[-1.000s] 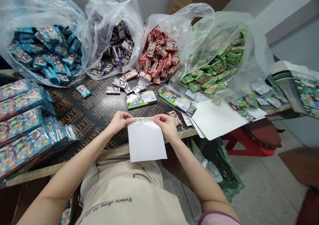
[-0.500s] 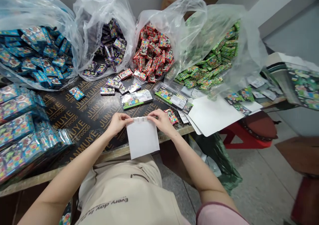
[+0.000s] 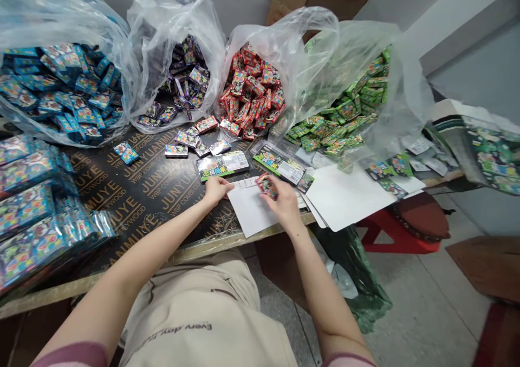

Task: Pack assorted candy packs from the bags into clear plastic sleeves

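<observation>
My left hand (image 3: 216,190) pinches the upper left corner of a white card (image 3: 251,211) with small print along its top edge. The card lies over the table's front edge. Above the card's right side, my right hand (image 3: 284,200) has its fingers closed around a small red candy packet (image 3: 267,187). Just beyond my hands lie a flat green-and-black package (image 3: 223,164) and another one like it (image 3: 280,164). Several small purple packets (image 3: 176,151) are scattered behind them.
Open plastic bags along the back hold blue packets (image 3: 81,93), purple packets (image 3: 197,77), red packets (image 3: 252,93) and green packets (image 3: 345,112). Stacked blue packages (image 3: 32,210) stand at the left. White sheets (image 3: 345,196) overhang the right edge, near a red stool (image 3: 406,226).
My right hand has let go of the white card's top edge and picked up the red candy packet from the table. The card has shifted right and tilted, with my left hand still on it.
</observation>
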Available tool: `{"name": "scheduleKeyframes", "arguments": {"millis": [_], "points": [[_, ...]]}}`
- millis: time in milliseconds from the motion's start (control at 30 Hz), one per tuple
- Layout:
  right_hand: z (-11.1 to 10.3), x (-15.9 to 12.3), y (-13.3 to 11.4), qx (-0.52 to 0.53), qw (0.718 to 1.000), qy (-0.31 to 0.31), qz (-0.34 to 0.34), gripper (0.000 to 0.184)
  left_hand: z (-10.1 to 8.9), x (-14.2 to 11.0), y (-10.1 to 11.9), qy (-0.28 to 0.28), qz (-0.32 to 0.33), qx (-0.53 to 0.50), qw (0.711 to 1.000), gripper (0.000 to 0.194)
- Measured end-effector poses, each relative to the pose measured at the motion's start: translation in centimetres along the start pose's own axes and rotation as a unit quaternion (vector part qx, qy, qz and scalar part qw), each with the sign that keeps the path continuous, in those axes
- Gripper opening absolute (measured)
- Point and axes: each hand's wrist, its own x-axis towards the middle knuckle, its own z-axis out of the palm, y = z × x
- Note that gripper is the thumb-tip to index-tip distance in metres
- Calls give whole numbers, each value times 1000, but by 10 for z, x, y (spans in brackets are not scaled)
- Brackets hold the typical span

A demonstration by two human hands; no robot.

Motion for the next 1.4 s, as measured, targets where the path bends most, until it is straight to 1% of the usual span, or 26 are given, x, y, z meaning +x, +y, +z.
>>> {"name": "scheduleKeyframes", "arguments": {"millis": [67,100,133,200,300,333,467,533,600,667,767,833,900,933,967,1067,1133,1300,1333,1367,1400], "points": [[12,3,-13,-14,997,-71,-31,49,8,0,1,-4,-4,5,1000,19],[17,4,-16,-25,994,-98,-35,47,9,0,1,-8,-6,7,1000,18],[22,6,-16,-32,993,-112,-34,46,9,-1,1,-13,-8,8,1000,16],[27,11,-10,-23,994,-101,-29,42,3,-3,0,-22,-12,11,1000,11],[31,28,9,18,999,-38,-6,36,-7,-4,-2,-28,-16,16,999,10],[32,35,16,30,999,-30,6,34,-9,-4,-2,-30,-18,19,999,10],[39,57,33,70,995,-66,32,22,-10,-2,-2,-40,-22,22,999,11],[42,60,36,100,992,-69,29,13,-9,0,-2,-44,-22,21,999,11],[44,58,37,138,988,-60,22,8,-8,1,-3,-45,-21,18,999,12],[45,55,40,197,979,-47,36,9,-8,1,-3,-46,-19,17,999,13],[46,53,44,275,957,-4,97,14,-8,2,-4,-50,-20,19,998,15],[45,54,45,286,948,43,131,18,-8,2,-3,-51,-20,23,998,15],[45,56,42,280,948,71,133,20,-8,2,-3,-51,-17,27,998,14],[45,56,39,279,951,62,118,21,-8,1,-3,-52,-16,29,998,13],[45,57,36,278,955,37,93,25,-8,1,-3,-52,-14,31,998,13],[46,56,28,263,963,-64,16,36,-8,1,-3,-51,-10,37,998,11],[47,55,26,254,964,-83,-3,41,-7,1,-2,-50,-9,42,998,11],[48,51,24,268,961,-70,2,44,-6,1,-4,-47,-2,64,997,10],[48,51,25,282,958,-55,15,44,-6,0,-5,-47,1,71,996,9],[47,51,27,296,954,-25,37,45,-6,-1,-5,-49,3,79,996,8],[45,52,29,309,949,20,67,48,-7,-3,-5,-52,7,89,995,7]]}}
